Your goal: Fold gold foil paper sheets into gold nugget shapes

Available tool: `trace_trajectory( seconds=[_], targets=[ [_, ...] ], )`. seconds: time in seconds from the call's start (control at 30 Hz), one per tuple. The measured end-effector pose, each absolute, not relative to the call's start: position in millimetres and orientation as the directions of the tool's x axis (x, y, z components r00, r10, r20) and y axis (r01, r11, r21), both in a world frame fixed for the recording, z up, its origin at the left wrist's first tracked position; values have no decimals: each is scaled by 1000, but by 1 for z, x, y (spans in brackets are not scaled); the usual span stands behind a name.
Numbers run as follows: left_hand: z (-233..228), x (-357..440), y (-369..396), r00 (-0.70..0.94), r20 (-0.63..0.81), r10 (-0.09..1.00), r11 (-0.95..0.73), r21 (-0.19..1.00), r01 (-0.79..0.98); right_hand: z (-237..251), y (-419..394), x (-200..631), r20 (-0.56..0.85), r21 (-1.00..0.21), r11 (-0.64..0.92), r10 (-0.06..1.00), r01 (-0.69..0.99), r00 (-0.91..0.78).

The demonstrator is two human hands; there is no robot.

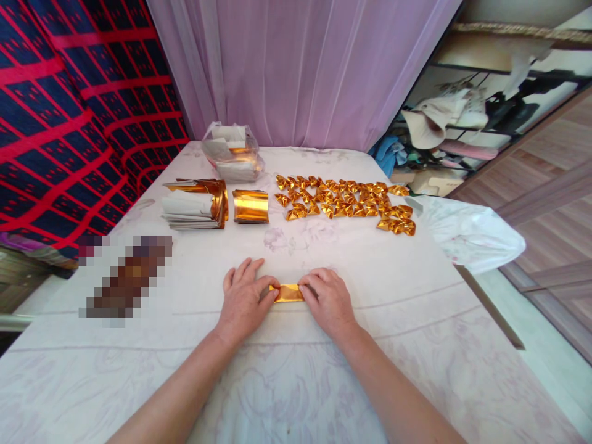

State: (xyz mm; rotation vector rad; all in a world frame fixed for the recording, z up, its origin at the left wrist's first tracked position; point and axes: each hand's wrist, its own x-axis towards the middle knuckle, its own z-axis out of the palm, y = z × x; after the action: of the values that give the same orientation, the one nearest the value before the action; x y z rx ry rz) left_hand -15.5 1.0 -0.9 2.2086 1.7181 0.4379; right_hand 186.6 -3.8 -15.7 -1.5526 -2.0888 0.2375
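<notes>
1. One folded gold strip (287, 293) lies at lower centre on the bed (416, 320); left hand (243, 302) and right hand (327, 300) fingers press its ends.
2. Two gold foil stacks (250, 206) sit upper left; dozens of folded gold pieces (345, 200) too many to count.

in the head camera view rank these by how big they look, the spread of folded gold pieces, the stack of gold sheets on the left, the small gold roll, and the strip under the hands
1. Spread of folded gold pieces.
2. Stack of gold sheets.
3. Small gold roll.
4. Gold strip, partly covered by the left hand and right hand; it lies nearer the camera, so its rank against the roll is unsure.
</notes>
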Motion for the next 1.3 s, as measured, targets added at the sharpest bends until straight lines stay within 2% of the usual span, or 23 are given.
trace_trajectory(
  seconds=[0.67,1.0,1.3],
  targets=[
    [1,-14,1,236,33,971,-227,431,873,-15,-6,185,312,-407,342,923,847,-223],
    [-2,-12,0,238,54,970,-239,413,879,-4,-17,167,260,-232,235,950,944,-172],
    [0,-13,1,258,13,966,-240,420,875,-5,-18,179,211,-235,234,960,943,-186]
  ],
)
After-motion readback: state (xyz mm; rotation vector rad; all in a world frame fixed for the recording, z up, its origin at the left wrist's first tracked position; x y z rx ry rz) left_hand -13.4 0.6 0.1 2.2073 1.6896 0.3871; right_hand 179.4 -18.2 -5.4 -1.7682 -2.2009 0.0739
